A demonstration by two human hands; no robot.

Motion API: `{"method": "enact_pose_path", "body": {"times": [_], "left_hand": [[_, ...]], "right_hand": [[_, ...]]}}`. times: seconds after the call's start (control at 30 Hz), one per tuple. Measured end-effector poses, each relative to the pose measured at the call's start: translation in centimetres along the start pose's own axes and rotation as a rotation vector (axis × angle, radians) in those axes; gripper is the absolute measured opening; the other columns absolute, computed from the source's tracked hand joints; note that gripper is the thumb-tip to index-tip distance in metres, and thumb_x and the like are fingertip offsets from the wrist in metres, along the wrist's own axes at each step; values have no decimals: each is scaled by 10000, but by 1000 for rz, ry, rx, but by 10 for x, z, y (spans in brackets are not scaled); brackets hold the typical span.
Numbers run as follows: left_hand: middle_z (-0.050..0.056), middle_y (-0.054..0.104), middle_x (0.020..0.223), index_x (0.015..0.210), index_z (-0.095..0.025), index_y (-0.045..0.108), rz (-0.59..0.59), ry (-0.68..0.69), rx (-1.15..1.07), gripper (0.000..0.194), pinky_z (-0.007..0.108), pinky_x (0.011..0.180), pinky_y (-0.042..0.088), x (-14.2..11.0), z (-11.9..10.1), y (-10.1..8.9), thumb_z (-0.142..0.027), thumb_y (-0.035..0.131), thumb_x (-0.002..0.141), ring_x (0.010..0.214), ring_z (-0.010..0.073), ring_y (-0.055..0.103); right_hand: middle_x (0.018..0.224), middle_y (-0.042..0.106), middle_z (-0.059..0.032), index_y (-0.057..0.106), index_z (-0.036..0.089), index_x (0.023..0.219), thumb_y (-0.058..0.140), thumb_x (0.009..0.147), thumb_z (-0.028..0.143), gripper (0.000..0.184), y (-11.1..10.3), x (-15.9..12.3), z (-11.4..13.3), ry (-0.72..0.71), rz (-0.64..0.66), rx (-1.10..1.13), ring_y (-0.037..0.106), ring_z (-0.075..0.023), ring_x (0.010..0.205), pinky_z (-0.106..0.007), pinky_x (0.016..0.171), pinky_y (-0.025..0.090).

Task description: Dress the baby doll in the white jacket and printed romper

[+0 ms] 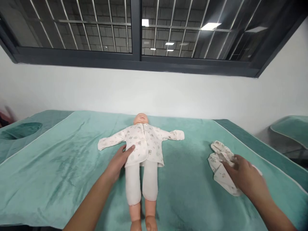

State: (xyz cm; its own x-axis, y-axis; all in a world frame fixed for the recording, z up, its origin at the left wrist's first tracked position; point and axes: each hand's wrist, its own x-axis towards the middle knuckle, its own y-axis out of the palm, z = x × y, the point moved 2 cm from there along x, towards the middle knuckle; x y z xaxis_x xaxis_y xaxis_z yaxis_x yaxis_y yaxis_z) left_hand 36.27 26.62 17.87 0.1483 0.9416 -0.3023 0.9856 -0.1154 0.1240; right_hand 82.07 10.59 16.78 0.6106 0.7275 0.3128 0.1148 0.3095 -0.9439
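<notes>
A baby doll [141,118] lies on its back, arms spread, head toward the wall. It wears a white long-sleeved shirt [154,144] with small printed figures, and white leggings or wraps [150,181] cover its legs down to the shins. My left hand [119,160] rests against the shirt's lower left side, thumb over the front and fingers apart, some of them hidden. Off to the right, my right hand [245,175] has its fingers closed on a crumpled white baby garment [222,173] with a similar print. Its exact kind cannot be made out.
Green velvety cloth [187,192] with white piping covers the padded table beneath the doll. A white wall [115,89] and a dark-framed barred window [136,59] stand behind it. Another green padded surface [292,128] shows at far right, and a round hollow [24,130] at left.
</notes>
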Motion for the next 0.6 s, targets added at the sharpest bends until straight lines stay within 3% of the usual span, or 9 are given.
{"method": "enact_pose_path", "body": {"times": [0.1, 0.37, 0.53, 0.6], "left_hand": [[153, 719, 1076, 1183, -168, 604, 78, -15, -105, 607, 373, 814, 568, 12, -5, 8, -419, 807, 669, 946, 286, 697], [155, 729, 1017, 1224, -143, 575, -46, 52, -248, 625, 355, 752, 587, 46, -14, 31, -288, 819, 667, 872, 267, 714], [146, 709, 1088, 1188, -168, 584, -85, 68, -168, 603, 331, 766, 576, 55, -13, 31, -382, 808, 671, 937, 261, 696], [145, 686, 1137, 1166, -178, 588, -157, 64, -63, 606, 313, 745, 565, 53, -12, 25, -464, 790, 670, 947, 260, 685]], "right_hand": [[1226, 597, -185, 504, 140, 1295, 376, 845, 616, 666, 16, 2, -9, 33, 160, -11, 567, -373, 1099, -474, 799, 493], [1247, 581, -174, 549, 136, 1221, 250, 879, 582, 637, 29, -13, -2, 10, -18, -48, 519, -365, 1155, -488, 878, 451], [1169, 628, -142, 587, 161, 1169, 253, 887, 566, 596, 30, -16, -8, -9, -48, 22, 557, -341, 1089, -441, 816, 456], [1159, 636, -134, 607, 165, 1153, 265, 892, 552, 579, 29, -15, -11, -18, -46, 74, 566, -335, 1080, -423, 803, 455]]}}
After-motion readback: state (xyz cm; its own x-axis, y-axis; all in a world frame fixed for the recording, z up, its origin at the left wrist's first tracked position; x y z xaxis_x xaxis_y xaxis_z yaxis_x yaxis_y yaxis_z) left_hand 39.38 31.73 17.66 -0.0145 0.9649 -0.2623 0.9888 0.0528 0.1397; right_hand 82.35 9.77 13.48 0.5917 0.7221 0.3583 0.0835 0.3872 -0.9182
